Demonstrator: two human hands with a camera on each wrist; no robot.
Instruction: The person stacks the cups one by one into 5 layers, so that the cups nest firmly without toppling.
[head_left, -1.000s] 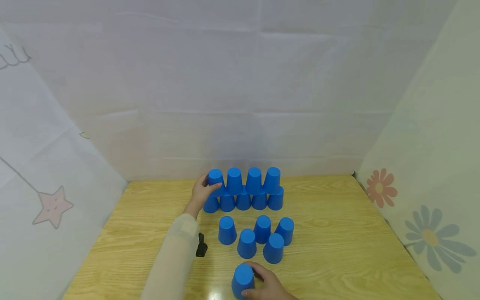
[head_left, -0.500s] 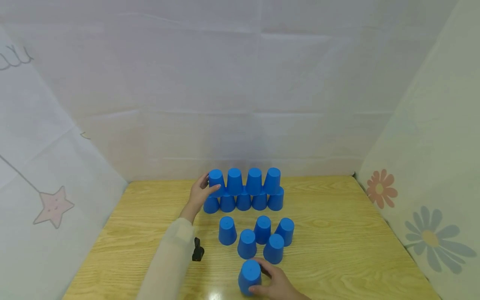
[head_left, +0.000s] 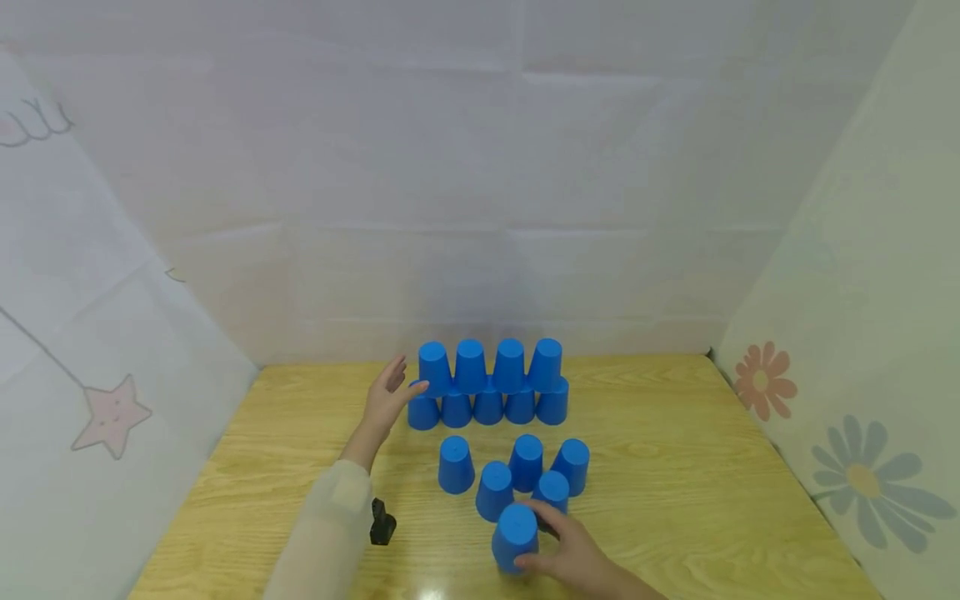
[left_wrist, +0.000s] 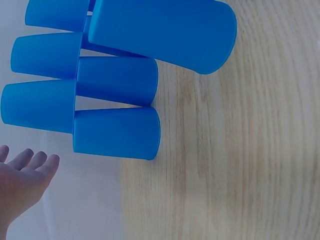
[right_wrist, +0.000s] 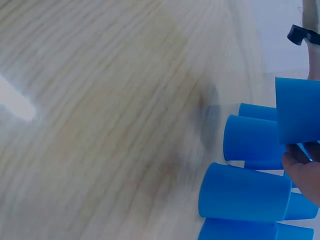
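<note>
In the head view my right hand (head_left: 573, 557) grips an upside-down blue cup (head_left: 516, 533) by its side, thumb in front and fingers behind. This cup (right_wrist: 299, 111) overlaps the cups beyond it in the right wrist view. My left hand (head_left: 381, 407) is spread beside the left end of a two-tier row of upturned blue cups, thumb tip right at the upper left cup (head_left: 435, 367). In the left wrist view the fingers of the left hand (left_wrist: 25, 180) stand apart from the cups. The upper tier rests across the lower cups (head_left: 488, 407).
Between the row and my right hand stand several loose upturned blue cups, among them a left one (head_left: 456, 465) and a right one (head_left: 573, 467). A small black object (head_left: 382, 525) shows beside my left sleeve. Cloth walls (head_left: 480, 250) enclose the wooden table (head_left: 660, 500).
My right hand has carried its cup forward and to the right, nearer the loose cups. The left hand has let go of the upper left cup and drawn back left.
</note>
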